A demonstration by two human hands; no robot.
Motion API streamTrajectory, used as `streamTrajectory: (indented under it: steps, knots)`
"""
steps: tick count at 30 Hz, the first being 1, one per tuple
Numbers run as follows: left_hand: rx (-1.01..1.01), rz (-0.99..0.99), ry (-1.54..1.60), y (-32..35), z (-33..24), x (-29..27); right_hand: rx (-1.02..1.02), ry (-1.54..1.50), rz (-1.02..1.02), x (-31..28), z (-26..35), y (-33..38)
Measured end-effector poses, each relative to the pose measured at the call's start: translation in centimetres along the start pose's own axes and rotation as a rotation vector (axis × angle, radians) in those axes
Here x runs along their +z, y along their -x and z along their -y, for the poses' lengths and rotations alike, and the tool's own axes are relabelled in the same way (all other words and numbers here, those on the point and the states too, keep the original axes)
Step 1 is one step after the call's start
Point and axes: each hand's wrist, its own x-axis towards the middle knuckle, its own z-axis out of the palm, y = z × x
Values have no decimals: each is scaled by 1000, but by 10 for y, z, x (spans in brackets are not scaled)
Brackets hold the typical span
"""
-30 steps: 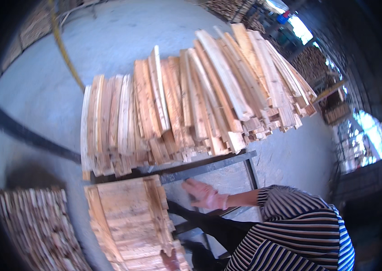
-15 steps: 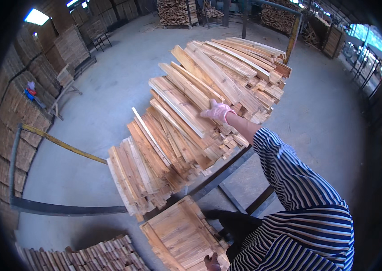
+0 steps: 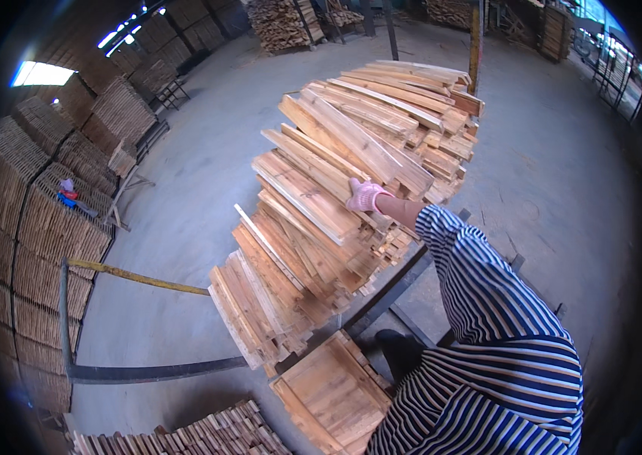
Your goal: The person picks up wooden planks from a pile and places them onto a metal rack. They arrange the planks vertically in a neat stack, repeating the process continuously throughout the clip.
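Wooden slats (image 3: pixel 336 205), pale and rough-sawn, lie heaped in a long loose pile on a dark metal rack (image 3: pixel 382 299) that stands on the grey concrete floor (image 3: pixel 556 159) of a large shed, the pile running from the lower left toward the upper right of the head view. Stacked walls of more timber (image 3: pixel 40 205) line the left side, and further stacks (image 3: pixel 283 23) stand at the far end. A bent yellow and dark metal frame (image 3: pixel 108 318) sits on the floor left of the rack. Just below the rack's near end rests a smaller flat stack of short boards (image 3: pixel 336 394), and another bundle of slats (image 3: pixel 207 436) shows at the bottom edge. The person's right arm, in a blue-and-white striped sleeve (image 3: pixel 473 288), reaches up from the lower right across the rack. The right hand (image 3: pixel 366 196), in a pink glove, lies on a slat near the middle of the pile, fingers curled over its edge; whether it truly grips the board cannot be told. The left hand is out of sight. A small blue and red object (image 3: pixel 67 196) rests on the timber at left.
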Motion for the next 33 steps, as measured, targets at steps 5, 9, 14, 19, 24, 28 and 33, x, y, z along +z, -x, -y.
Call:
streamTrajectory:
  steps: [5,9,14,19,24,28,33]
  knots:
    - [28,70,23,-6,-55,-3,55,-1372,320,-55,-8,11]
    - [7,54,57,-16,-100,-22,-6,-1510,236,-98,-34,38]
    - [86,60,160,-46,-200,-26,-165,-785,-330,-171,-74,10]
    - [525,267,314,-3,-402,33,-211,312,-634,-123,-57,9]
    - [733,425,84,37,-543,135,63,27,127,-11,-10,48]
    - [844,177,-178,47,-581,193,37,-1,128,12,-28,21]
    - [854,153,-227,36,-585,198,68,-895,237,-56,-59,18]
